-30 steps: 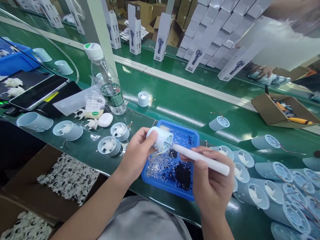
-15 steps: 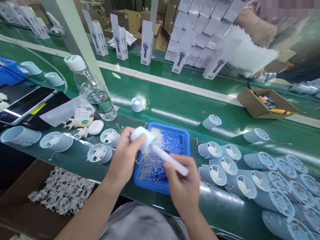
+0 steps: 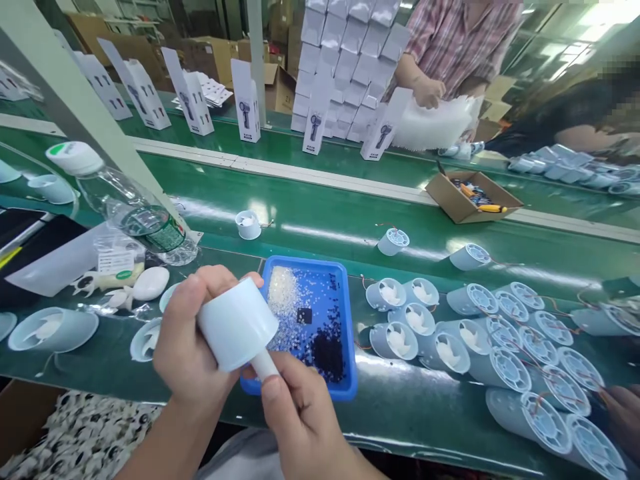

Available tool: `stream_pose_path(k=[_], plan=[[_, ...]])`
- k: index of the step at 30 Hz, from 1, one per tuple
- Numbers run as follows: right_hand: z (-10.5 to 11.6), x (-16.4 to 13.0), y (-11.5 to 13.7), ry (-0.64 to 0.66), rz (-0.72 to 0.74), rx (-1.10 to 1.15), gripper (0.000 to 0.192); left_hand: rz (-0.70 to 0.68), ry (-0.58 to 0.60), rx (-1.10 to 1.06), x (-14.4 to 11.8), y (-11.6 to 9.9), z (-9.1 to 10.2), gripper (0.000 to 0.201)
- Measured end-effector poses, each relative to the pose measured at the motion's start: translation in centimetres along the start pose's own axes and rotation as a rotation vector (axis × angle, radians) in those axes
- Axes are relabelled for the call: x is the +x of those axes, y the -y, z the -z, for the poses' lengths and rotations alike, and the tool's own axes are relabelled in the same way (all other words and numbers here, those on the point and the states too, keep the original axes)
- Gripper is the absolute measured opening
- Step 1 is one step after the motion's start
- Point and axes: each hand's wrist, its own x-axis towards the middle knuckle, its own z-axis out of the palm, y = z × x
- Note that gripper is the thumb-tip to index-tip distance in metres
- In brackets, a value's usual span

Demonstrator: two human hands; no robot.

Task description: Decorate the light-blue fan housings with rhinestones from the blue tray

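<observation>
My left hand is closed around a light blue fan housing, a short cylinder tilted with its rim down toward the right. A white rod reaches up to the housing's lower opening; whether its tip touches anything inside is hidden. My right hand grips this rod between thumb and fingers. Behind both hands lies a blue tray holding small clear pieces and small black pieces. Right of the tray stand several fan housings with white blades showing.
A water bottle leans in view at the left, beside a white rounded object. Below sits a carton of white-and-black parts. Across the green bench are upright white boxes, a tool carton and a person in a checked shirt.
The housing has come nearer to me and turned its rim downward. The rod now points more steeply up, and less of it shows. My view has shifted right.
</observation>
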Motion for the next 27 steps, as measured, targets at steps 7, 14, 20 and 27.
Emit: stream_pose_path(k=[7, 14, 20, 27], plan=[[3.7, 3.0, 0.1, -0.143, 0.006, -0.197, 0.033, 0.001, 0.297, 0.257, 5.9, 1.6, -1.8, 0.034], [9.0, 5.4, -1.6, -0.667, -0.045, -0.372, 0.020, -0.330, 0.610, 1.296, 15.8, 5.4, -5.6, 0.055], [9.1, 5.1, -3.3, -0.705, 0.209, -0.286, 0.019, -0.510, 0.814, 1.560, 16.6, 8.4, -7.6, 0.048], [8.9, 1.5, -5.9, -0.736, 0.256, -0.423, 0.019, -0.076, 0.444, 1.670, 18.4, 6.9, -3.9, 0.047]])
